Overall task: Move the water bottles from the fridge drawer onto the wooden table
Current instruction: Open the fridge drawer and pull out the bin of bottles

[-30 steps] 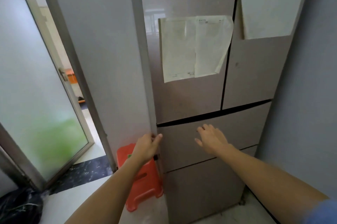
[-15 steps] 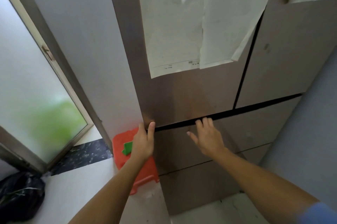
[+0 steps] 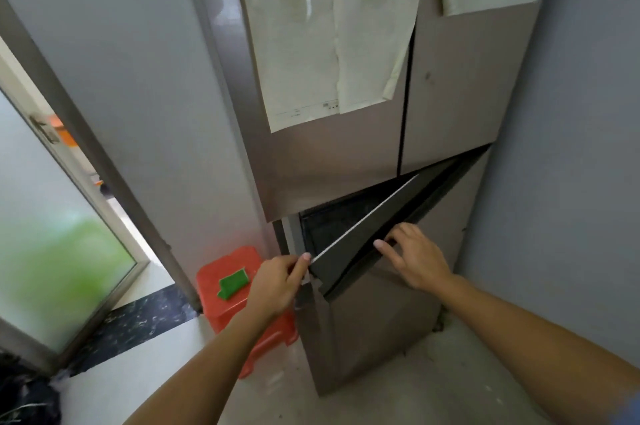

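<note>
A tall brown fridge (image 3: pixel 346 161) stands ahead with papers stuck on its upper doors. Its upper drawer (image 3: pixel 391 314) is pulled partly out, showing a dark gap (image 3: pixel 332 220) behind the front panel. My left hand (image 3: pixel 277 282) grips the drawer front's top left corner. On the top edge, further right, my right hand (image 3: pixel 415 260) has its fingers hooked over the rim. The inside of the drawer is dark and no water bottles show. The wooden table is out of view.
A red plastic stool (image 3: pixel 239 300) with a green sponge (image 3: pixel 232 282) on it stands just left of the fridge. A frosted glass door (image 3: pixel 59 217) is at the left, a black bag (image 3: pixel 27 400) at the bottom left, a grey wall (image 3: pixel 571 147) close on the right.
Both hands went from resting flat at the seam to gripping the drawer's top edge. The drawer has slid out toward me, opening a dark gap.
</note>
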Demonstrator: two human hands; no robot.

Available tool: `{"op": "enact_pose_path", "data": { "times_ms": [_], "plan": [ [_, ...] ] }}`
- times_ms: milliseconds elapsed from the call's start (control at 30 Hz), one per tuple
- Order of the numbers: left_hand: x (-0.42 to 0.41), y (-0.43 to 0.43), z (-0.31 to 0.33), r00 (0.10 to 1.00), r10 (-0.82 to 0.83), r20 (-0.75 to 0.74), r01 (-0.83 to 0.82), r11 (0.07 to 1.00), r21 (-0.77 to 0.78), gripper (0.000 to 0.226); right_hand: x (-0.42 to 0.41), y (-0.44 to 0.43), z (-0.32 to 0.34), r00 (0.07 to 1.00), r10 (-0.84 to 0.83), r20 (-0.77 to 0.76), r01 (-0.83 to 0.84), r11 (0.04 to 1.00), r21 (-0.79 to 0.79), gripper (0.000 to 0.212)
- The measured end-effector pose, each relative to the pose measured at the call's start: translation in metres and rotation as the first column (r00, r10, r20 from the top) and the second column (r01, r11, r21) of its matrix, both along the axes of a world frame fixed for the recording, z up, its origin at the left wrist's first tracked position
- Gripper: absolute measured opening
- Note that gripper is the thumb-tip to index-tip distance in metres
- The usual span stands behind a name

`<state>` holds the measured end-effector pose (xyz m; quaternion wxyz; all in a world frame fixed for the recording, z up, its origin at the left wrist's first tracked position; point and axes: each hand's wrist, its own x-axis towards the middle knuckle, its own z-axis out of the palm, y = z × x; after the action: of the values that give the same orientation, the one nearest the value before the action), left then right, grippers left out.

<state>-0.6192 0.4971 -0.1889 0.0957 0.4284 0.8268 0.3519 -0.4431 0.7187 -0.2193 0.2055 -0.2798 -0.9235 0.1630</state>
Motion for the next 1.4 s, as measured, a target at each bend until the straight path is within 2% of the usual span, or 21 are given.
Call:
{"op": "enact_pose_path", "data": {
  "times_ms": [100, 167, 233, 367, 633, 800, 933, 1000, 1167, 1400],
  "plan": [
    [0.020, 0.004, 0.001, 0.996, -0.073, -0.045, 0.068, 0.994, -0.088, 0.048, 0.044, -0.014, 0.006, 0.996, -0.087, -0.013, 0.086, 0.994, -0.067, 0.065],
    [0.033, 0.010, -0.002, 0.992, -0.120, -0.032, 0.115, 0.985, -0.130, 0.042, 0.073, -0.021, 0.010, 0.992, -0.123, 0.026, 0.125, 0.986, -0.107, 0.067],
    [0.048, 0.024, -0.004, 0.981, -0.191, -0.027, 0.184, 0.969, -0.168, 0.042, 0.105, -0.024, 0.019, 0.981, -0.183, 0.068, 0.191, 0.969, -0.155, 0.072],
    [0.089, 0.069, -0.001, 0.937, -0.346, -0.051, 0.325, 0.916, -0.235, 0.043, 0.175, -0.017, 0.038, 0.950, -0.300, 0.086, 0.312, 0.915, -0.256, 0.065],
    [0.196, 0.168, 0.010, 0.824, -0.549, -0.142, 0.501, 0.822, -0.272, 0.034, 0.299, 0.018, 0.063, 0.899, -0.354, 0.258, 0.425, 0.847, -0.318, 0.082],
    [0.271, 0.236, 0.015, 0.794, -0.587, -0.158, 0.537, 0.800, -0.268, 0.017, 0.366, 0.063, 0.068, 0.860, -0.382, 0.339, 0.465, 0.860, -0.211, 0.073],
    [0.328, 0.291, 0.011, 0.767, -0.579, -0.276, 0.530, 0.815, -0.234, 0.047, 0.410, 0.105, 0.060, 0.839, -0.426, 0.339, 0.463, 0.886, -0.032, 0.060],
    [0.355, 0.315, 0.009, 0.743, -0.593, -0.311, 0.555, 0.805, -0.209, 0.051, 0.429, 0.129, 0.051, 0.806, -0.468, 0.363, 0.469, 0.879, 0.091, 0.059],
    [0.397, 0.371, 0.006, 0.662, -0.646, -0.380, 0.590, 0.762, -0.267, 0.053, 0.461, 0.187, 0.032, 0.742, -0.583, 0.332, 0.498, 0.810, 0.309, 0.054],
    [0.405, 0.455, 0.003, 0.589, -0.609, -0.531, 0.553, 0.783, -0.285, 0.057, 0.481, 0.264, 0.026, 0.716, -0.642, 0.273, 0.544, 0.759, 0.358, 0.050]
  ]
}}
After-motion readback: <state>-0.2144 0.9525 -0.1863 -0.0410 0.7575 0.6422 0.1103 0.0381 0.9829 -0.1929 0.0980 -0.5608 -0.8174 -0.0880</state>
